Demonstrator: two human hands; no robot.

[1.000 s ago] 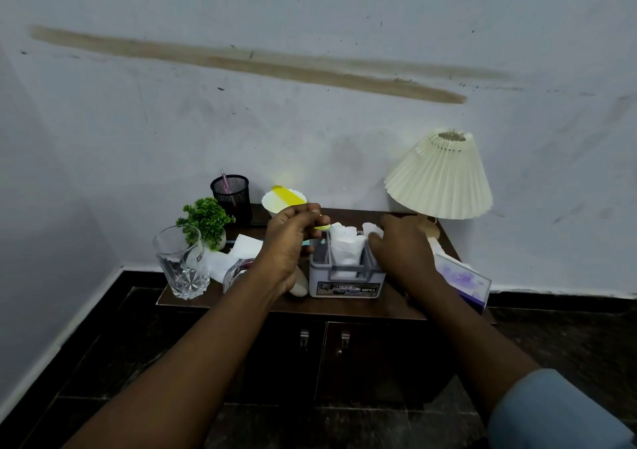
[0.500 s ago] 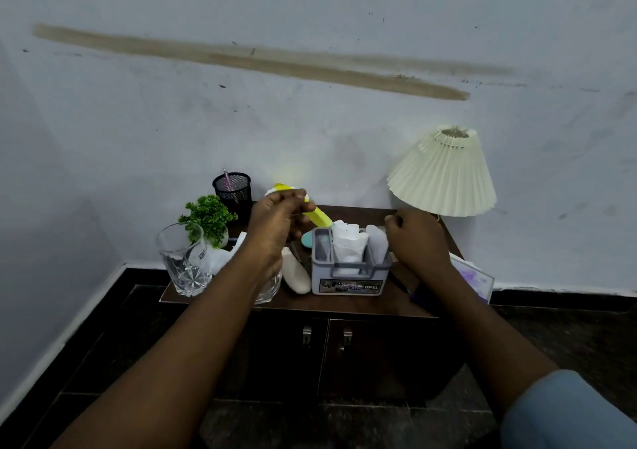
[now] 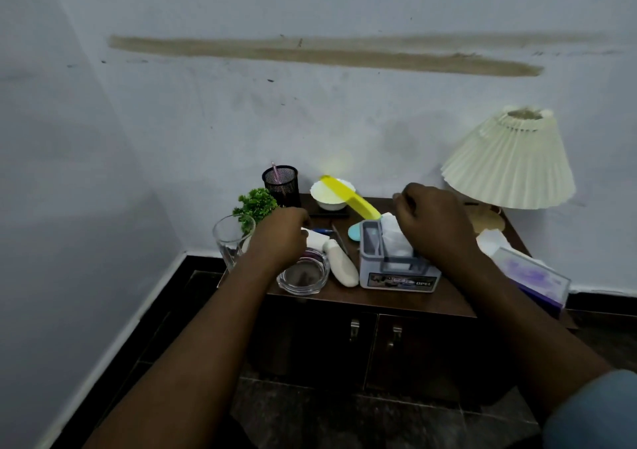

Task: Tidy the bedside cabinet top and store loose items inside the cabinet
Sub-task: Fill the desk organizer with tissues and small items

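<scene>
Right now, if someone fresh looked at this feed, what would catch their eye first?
Probably the yellow comb, the brightest thing there, lying slanted from the white bowl at the back to the grey organizer. Next, the pleated lamp looming at the right. Then the crowded cabinet top, where the left hand reaches in above the ashtray and the right hand hovers curled over the organizer.

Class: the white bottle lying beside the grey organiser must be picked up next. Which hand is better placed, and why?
Left. The left hand hovers just beside the white bottle, while the right hand sits beyond the grey organiser.
</scene>
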